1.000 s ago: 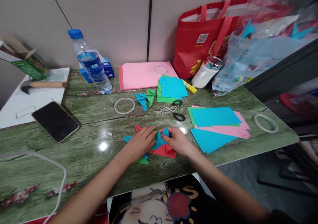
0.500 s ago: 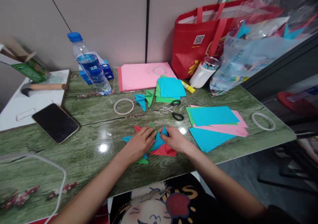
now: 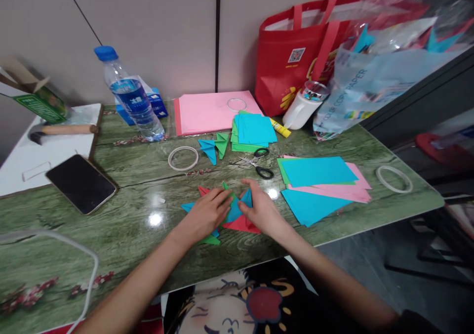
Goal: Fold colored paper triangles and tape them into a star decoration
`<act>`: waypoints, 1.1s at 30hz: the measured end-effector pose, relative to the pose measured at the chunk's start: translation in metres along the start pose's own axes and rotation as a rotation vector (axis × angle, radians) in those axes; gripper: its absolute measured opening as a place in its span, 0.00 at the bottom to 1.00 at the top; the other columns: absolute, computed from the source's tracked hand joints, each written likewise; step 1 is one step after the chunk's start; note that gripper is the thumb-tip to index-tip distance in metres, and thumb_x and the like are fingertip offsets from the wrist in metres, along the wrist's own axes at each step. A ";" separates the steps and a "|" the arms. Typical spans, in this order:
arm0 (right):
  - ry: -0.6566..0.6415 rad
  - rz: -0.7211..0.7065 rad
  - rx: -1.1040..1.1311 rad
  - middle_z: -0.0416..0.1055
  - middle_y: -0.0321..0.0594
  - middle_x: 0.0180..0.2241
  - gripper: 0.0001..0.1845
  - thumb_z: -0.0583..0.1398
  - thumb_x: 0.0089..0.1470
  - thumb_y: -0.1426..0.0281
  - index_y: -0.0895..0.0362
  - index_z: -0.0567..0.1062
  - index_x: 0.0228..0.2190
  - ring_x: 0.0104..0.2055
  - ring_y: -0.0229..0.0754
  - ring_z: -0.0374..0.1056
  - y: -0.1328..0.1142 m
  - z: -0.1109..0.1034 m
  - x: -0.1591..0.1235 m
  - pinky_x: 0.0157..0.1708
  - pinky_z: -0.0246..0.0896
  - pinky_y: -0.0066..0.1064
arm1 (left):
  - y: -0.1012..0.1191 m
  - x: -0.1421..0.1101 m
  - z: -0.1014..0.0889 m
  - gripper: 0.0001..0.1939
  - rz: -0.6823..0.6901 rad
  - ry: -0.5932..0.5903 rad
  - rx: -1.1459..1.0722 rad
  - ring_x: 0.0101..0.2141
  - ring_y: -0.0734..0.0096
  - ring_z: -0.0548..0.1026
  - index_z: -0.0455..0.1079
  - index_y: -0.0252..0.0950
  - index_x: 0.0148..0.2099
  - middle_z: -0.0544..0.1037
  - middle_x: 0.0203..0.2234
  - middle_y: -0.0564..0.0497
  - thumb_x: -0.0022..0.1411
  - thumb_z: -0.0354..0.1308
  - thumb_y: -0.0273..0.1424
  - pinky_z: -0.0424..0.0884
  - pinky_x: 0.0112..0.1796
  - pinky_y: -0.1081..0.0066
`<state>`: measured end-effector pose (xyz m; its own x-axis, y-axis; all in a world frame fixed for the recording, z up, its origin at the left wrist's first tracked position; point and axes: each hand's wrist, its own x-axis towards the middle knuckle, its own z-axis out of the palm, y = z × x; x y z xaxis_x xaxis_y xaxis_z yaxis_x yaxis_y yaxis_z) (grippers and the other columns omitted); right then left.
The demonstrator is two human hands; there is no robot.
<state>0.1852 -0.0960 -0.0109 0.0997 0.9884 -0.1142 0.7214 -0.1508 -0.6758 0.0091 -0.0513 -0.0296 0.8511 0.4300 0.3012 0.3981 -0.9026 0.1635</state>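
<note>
A many-pointed folded-paper piece [image 3: 232,216] in red, blue and green lies on the table before me. My left hand [image 3: 209,213] is over its left part, fingers together and curled onto the green paper, holding it; the palm hides much of the folds. On the other side, my right hand [image 3: 263,210] has its thumb against a raised blue point [image 3: 247,196] and its forefinger lifted away from the thumb. Two small folded pieces, one blue [image 3: 208,151] and one green [image 3: 221,144], sit farther back. Black-handled scissors [image 3: 260,167] rest partly open nearby.
Cut blue, green and pink sheets [image 3: 318,172] lie at right, beside a tape roll [image 3: 394,179]. Behind are square papers [image 3: 255,129], a glue stick [image 3: 281,128], a white mug [image 3: 303,109] and a red bag [image 3: 279,72]. Left: bottle [image 3: 135,102], phone [image 3: 81,183], hammer [image 3: 66,129].
My right hand's fingers have spread from a pinch on the blue point, the forefinger lifting away. That blue point now shows more fully. My left hand stays in place on the paper.
</note>
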 end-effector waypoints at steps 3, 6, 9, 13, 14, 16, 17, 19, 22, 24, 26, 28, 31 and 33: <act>0.047 -0.075 -0.056 0.66 0.49 0.45 0.26 0.57 0.50 0.72 0.59 0.62 0.52 0.46 0.48 0.66 -0.002 -0.003 -0.008 0.44 0.62 0.40 | 0.000 -0.001 0.002 0.14 0.000 0.004 -0.002 0.50 0.55 0.68 0.67 0.29 0.50 0.72 0.49 0.40 0.66 0.47 0.28 0.73 0.46 0.56; 0.095 -0.234 -0.142 0.60 0.51 0.53 0.20 0.56 0.54 0.70 0.54 0.68 0.50 0.53 0.52 0.61 0.000 -0.015 -0.021 0.48 0.62 0.44 | 0.000 -0.002 0.003 0.14 0.004 0.009 -0.009 0.52 0.55 0.67 0.67 0.30 0.51 0.71 0.49 0.40 0.66 0.47 0.28 0.73 0.47 0.55; 0.067 -0.471 -0.226 0.58 0.47 0.56 0.15 0.55 0.57 0.70 0.52 0.73 0.46 0.61 0.53 0.52 0.009 -0.030 -0.036 0.54 0.56 0.48 | 0.001 -0.003 0.005 0.15 0.015 0.027 -0.020 0.58 0.54 0.61 0.66 0.29 0.52 0.71 0.50 0.40 0.67 0.45 0.28 0.69 0.52 0.53; -0.104 -0.620 -0.318 0.64 0.46 0.53 0.15 0.55 0.57 0.71 0.53 0.74 0.46 0.62 0.51 0.51 0.021 -0.033 -0.052 0.56 0.55 0.48 | 0.001 -0.004 0.006 0.16 0.033 0.014 -0.026 0.60 0.55 0.58 0.64 0.27 0.54 0.69 0.52 0.39 0.67 0.44 0.27 0.66 0.55 0.54; -0.118 -0.633 -0.339 0.65 0.46 0.53 0.16 0.55 0.57 0.72 0.53 0.73 0.47 0.62 0.51 0.51 0.023 -0.030 -0.054 0.57 0.54 0.48 | 0.000 -0.004 0.006 0.16 0.030 0.012 -0.026 0.59 0.56 0.59 0.64 0.28 0.54 0.69 0.52 0.38 0.67 0.44 0.27 0.66 0.54 0.55; -0.078 -0.649 -0.365 0.64 0.47 0.54 0.17 0.55 0.56 0.75 0.52 0.73 0.47 0.62 0.52 0.50 0.025 -0.025 -0.055 0.57 0.52 0.52 | 0.000 -0.004 0.006 0.16 0.002 0.009 -0.028 0.58 0.57 0.61 0.64 0.28 0.54 0.68 0.53 0.38 0.67 0.43 0.27 0.67 0.54 0.57; -0.038 -0.660 -0.366 0.63 0.48 0.54 0.18 0.54 0.56 0.77 0.52 0.73 0.46 0.62 0.52 0.49 0.025 -0.023 -0.054 0.57 0.51 0.54 | -0.001 -0.005 0.007 0.16 -0.020 0.010 -0.028 0.58 0.58 0.61 0.64 0.29 0.54 0.68 0.53 0.38 0.67 0.43 0.27 0.67 0.54 0.58; 0.030 -0.716 -0.333 0.63 0.49 0.54 0.18 0.53 0.56 0.78 0.54 0.73 0.45 0.63 0.52 0.48 0.022 -0.019 -0.052 0.57 0.48 0.56 | -0.003 -0.005 0.007 0.17 -0.071 0.011 -0.028 0.58 0.59 0.62 0.64 0.29 0.54 0.68 0.53 0.38 0.67 0.42 0.26 0.68 0.54 0.59; 0.032 -0.855 -0.237 0.66 0.48 0.51 0.15 0.54 0.56 0.76 0.56 0.73 0.44 0.60 0.48 0.53 0.013 -0.010 -0.050 0.55 0.54 0.48 | -0.006 -0.007 0.011 0.17 -0.148 0.032 -0.031 0.58 0.58 0.62 0.65 0.30 0.53 0.68 0.53 0.38 0.67 0.42 0.26 0.68 0.53 0.58; 0.011 -0.909 -0.220 0.68 0.44 0.49 0.11 0.55 0.57 0.72 0.55 0.74 0.41 0.55 0.44 0.57 0.007 -0.001 -0.050 0.51 0.60 0.40 | -0.008 -0.008 0.013 0.16 -0.218 0.068 -0.033 0.57 0.57 0.62 0.66 0.31 0.52 0.69 0.52 0.38 0.66 0.43 0.27 0.68 0.53 0.57; -0.019 -0.959 -0.270 0.68 0.40 0.48 0.09 0.56 0.58 0.70 0.53 0.74 0.40 0.52 0.44 0.58 0.000 0.008 -0.050 0.49 0.60 0.37 | -0.009 -0.008 0.014 0.16 -0.299 0.105 -0.032 0.56 0.56 0.64 0.67 0.32 0.52 0.69 0.51 0.39 0.66 0.44 0.28 0.68 0.53 0.55; -0.086 -1.040 -0.342 0.67 0.39 0.50 0.11 0.55 0.59 0.71 0.54 0.73 0.43 0.52 0.44 0.58 -0.005 0.014 -0.050 0.49 0.59 0.38 | -0.009 -0.007 0.012 0.16 -0.356 0.120 -0.021 0.55 0.55 0.66 0.68 0.32 0.50 0.69 0.51 0.38 0.66 0.44 0.29 0.68 0.52 0.54; -0.150 -1.131 -0.391 0.68 0.39 0.50 0.12 0.53 0.60 0.73 0.57 0.72 0.44 0.51 0.44 0.58 -0.007 0.015 -0.049 0.49 0.58 0.38 | -0.010 -0.006 0.004 0.16 -0.356 0.101 -0.017 0.52 0.54 0.68 0.70 0.30 0.48 0.71 0.49 0.37 0.66 0.45 0.31 0.69 0.50 0.53; -0.092 -1.125 -0.353 0.69 0.38 0.48 0.11 0.53 0.60 0.73 0.57 0.72 0.43 0.50 0.43 0.59 -0.002 0.011 -0.048 0.50 0.58 0.38 | -0.011 -0.007 -0.004 0.15 -0.311 0.110 -0.043 0.53 0.55 0.67 0.70 0.31 0.48 0.71 0.49 0.38 0.67 0.45 0.31 0.68 0.51 0.53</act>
<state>0.1714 -0.1433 -0.0123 -0.7516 0.5558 0.3553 0.5228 0.8303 -0.1930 -0.0022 -0.0446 -0.0296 0.6481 0.6862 0.3303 0.6160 -0.7274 0.3025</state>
